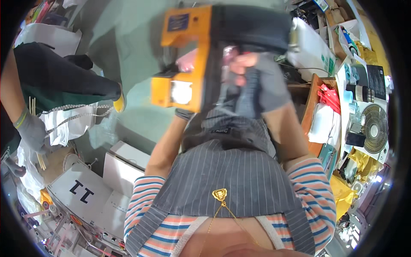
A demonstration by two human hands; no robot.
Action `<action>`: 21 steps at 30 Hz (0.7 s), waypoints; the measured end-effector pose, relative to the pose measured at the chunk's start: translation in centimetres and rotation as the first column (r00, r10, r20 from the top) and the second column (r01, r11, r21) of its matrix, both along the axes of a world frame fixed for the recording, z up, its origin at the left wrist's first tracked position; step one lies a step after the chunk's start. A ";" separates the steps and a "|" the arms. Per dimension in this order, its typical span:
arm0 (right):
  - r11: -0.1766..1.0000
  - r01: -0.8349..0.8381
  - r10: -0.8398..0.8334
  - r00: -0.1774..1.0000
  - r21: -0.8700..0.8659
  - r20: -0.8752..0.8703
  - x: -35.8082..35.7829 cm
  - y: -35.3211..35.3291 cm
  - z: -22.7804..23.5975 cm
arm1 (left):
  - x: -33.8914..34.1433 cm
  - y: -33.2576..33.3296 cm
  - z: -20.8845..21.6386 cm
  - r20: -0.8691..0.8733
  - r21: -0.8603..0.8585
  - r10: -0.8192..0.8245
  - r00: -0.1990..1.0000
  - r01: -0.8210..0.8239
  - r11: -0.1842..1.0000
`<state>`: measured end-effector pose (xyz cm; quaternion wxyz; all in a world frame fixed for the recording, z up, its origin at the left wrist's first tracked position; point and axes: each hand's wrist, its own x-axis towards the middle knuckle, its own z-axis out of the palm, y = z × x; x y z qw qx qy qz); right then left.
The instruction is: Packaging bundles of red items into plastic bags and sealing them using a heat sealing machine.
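Right hand (pixel 257 79), in a grey glove: fingers (pixel 242 62) curled tight around the dark grip of an orange-and-black handheld machine (pixel 201 55), pink fingertips showing through the glove ends. Held raised in front of the chest, upper centre of the view, orange body to the left with a pale square panel (pixel 181 92) facing the camera, black housing on top to the right.

Left hand (pixel 184 113): mostly hidden beneath the machine's orange underside, only a grey glove cuff visible; fingers out of sight, so spread or closed cannot be told. Forearm rising to it from a striped sleeve (pixel 143 197).

Below the machine, a grey pinstriped apron (pixel 231 171) over the striped shirt, with a small gold pendant (pixel 220 194) on a chain.

At far left, another person's gloved hand (pixel 32 130), next to white bags (pixel 68 124) and a dark garment (pixel 64 77). Lower left, white boxes (pixel 90 192). At right, a crowded wooden shelf (pixel 314 98) with a small fan (pixel 374 127), yellow packets (pixel 342 192) and white bags (pixel 314 49).
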<state>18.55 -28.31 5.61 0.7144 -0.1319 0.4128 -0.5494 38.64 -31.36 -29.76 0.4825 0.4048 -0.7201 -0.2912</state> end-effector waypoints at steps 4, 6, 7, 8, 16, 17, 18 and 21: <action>0.969 0.023 -0.234 0.426 -0.248 -0.874 -8.2 1.7 4.3 | -0.6 -6.8 10.5 0.143 0.589 -0.102 0.984 -0.002 0.808; 0.973 0.006 -0.230 0.097 -0.231 -0.968 -12.7 1.3 4.8 | -3.8 -7.0 14.9 0.218 0.415 0.002 0.976 -0.094 0.905; 0.992 -0.001 -0.126 0.021 -0.126 -0.992 -16.0 1.0 4.3 | -5.6 -6.8 17.2 0.265 0.219 0.138 0.954 -0.199 0.955; 0.967 -0.146 -0.215 -0.033 -0.208 -0.976 -19.2 0.8 3.1 | -8.0 -6.6 19.3 0.253 0.220 0.098 0.962 -0.156 0.963; 0.841 0.514 -0.216 0.607 0.171 -0.765 -34.2 -6.9 -13.2 | -16.3 -11.4 15.5 0.809 -0.201 0.065 0.584 0.172 0.964; 0.805 0.568 -0.277 0.618 0.174 -0.736 -36.0 -7.5 -16.9 | -16.7 -11.7 15.4 0.824 -0.193 0.059 0.564 0.182 0.964; 0.769 0.613 -0.334 0.626 0.181 -0.704 -37.7 -8.2 -20.8 | -17.4 -12.0 15.2 0.838 -0.186 0.057 0.543 0.185 0.965; 0.676 0.700 -0.425 0.626 0.231 -0.654 -39.0 -10.9 -29.9 | -18.2 -12.1 14.5 0.823 -0.138 0.017 0.568 0.170 0.976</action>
